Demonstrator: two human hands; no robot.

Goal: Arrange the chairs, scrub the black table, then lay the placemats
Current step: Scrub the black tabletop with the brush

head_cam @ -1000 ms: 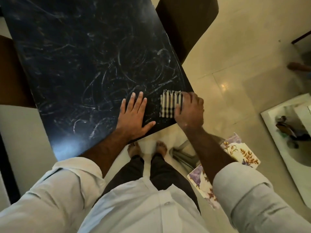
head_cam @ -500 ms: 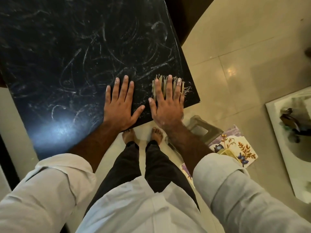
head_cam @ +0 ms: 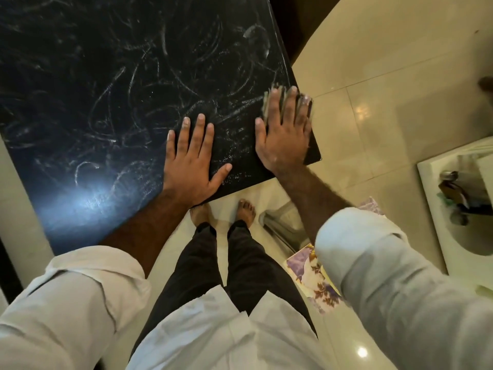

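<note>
The black table (head_cam: 112,84) fills the upper left, streaked with white soapy swirls. My left hand (head_cam: 193,158) lies flat on it near the front edge, fingers spread, holding nothing. At the table's right corner my right hand (head_cam: 284,132) presses flat on a striped cloth (head_cam: 266,102). Only the cloth's frayed edges show around my fingers, at the table's right edge. Floral placemats (head_cam: 312,276) lie low at my right, partly hidden by my right sleeve.
A dark chair (head_cam: 290,20) stands past the table's right side. A grey stool (head_cam: 282,228) sits on the pale tiled floor by my right foot. A white sink (head_cam: 432,209) with a tap stands at the far right. My bare feet are under the table's edge.
My right hand slid the cloth rightward and away from me to the table's right edge, opening from a grip to a flat press. My left hand stayed planted. The view shifted.
</note>
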